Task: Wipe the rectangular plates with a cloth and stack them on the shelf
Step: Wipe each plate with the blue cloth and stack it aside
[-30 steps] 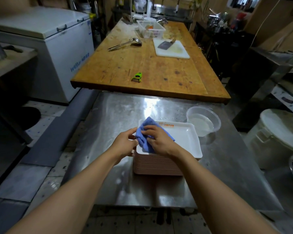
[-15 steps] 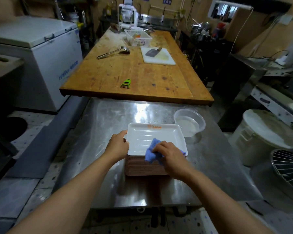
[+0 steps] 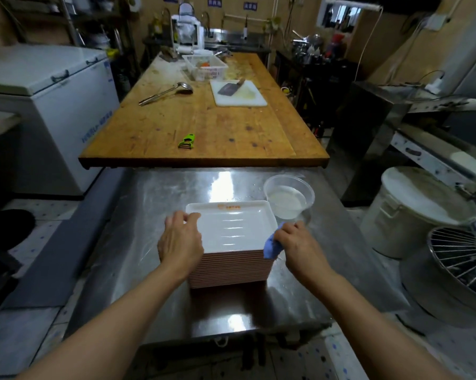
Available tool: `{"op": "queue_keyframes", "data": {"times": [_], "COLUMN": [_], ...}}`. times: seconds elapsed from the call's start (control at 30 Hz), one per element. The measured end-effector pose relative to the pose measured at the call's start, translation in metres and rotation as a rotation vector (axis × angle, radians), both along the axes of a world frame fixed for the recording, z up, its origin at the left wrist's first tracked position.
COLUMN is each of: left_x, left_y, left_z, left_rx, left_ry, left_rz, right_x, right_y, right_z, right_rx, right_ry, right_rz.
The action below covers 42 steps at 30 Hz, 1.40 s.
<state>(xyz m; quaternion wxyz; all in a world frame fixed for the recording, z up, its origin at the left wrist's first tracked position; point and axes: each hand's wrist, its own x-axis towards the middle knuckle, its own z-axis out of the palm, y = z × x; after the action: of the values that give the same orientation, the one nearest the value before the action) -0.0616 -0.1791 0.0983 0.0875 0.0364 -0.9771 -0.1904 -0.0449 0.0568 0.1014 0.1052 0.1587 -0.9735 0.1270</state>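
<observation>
**Both hands at the top plate of the stack**

Head view: a stack of rectangular plates (image 3: 228,272) stands on the steel tabletop (image 3: 149,215), near its front edge. The top plate (image 3: 231,226) is white and lies flat, its long axis running left to right across the person's front; the short edges face the two hands, and the edge with the orange marking points away, toward the wooden tabletop (image 3: 204,127).

The left hand (image 3: 180,239) grips the top plate at its left short edge, thumb curled over the rim and fingers wrapped down the side. The right hand (image 3: 300,245) is clenched around a blue cloth (image 3: 271,246), which is bunched at the plate's right near corner and touches the rim and the side of the stack.

A clear plastic bowl (image 3: 289,196) holding cloudy liquid stands just beside the stack's far right corner.

On the wooden tabletop lie a green peeler (image 3: 187,141), a ladle (image 3: 165,93) and a white cutting board (image 3: 238,93) carrying a cleaver.
</observation>
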Motion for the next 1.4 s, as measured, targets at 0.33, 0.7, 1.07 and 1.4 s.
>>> {"op": "queue_keyframes", "data": {"times": [0.33, 0.7, 1.07, 1.4], "left_x": [0.012, 0.006, -0.005, 0.018], "left_y": [0.047, 0.051, 0.044, 0.034], "left_z": [-0.012, 0.012, 0.099, 0.141], "left_rx": [-0.125, -0.01, 0.481, 1.117], "left_ry": [0.158, 0.247, 0.27, 0.204], "left_rz": [-0.399, -0.328, -0.163, -0.154], "right_x": [-0.009, -0.013, -0.017, -0.013], "right_y": [0.039, 0.037, 0.012, -0.084], "right_z": [-0.023, 0.006, 0.094, 0.153], "right_rx": [-0.431, -0.588, -0.724, -0.668], "right_ry": [-0.075, 0.006, 0.299, 0.445], "right_rz": [-0.289, -0.276, -0.219, 0.085]}}
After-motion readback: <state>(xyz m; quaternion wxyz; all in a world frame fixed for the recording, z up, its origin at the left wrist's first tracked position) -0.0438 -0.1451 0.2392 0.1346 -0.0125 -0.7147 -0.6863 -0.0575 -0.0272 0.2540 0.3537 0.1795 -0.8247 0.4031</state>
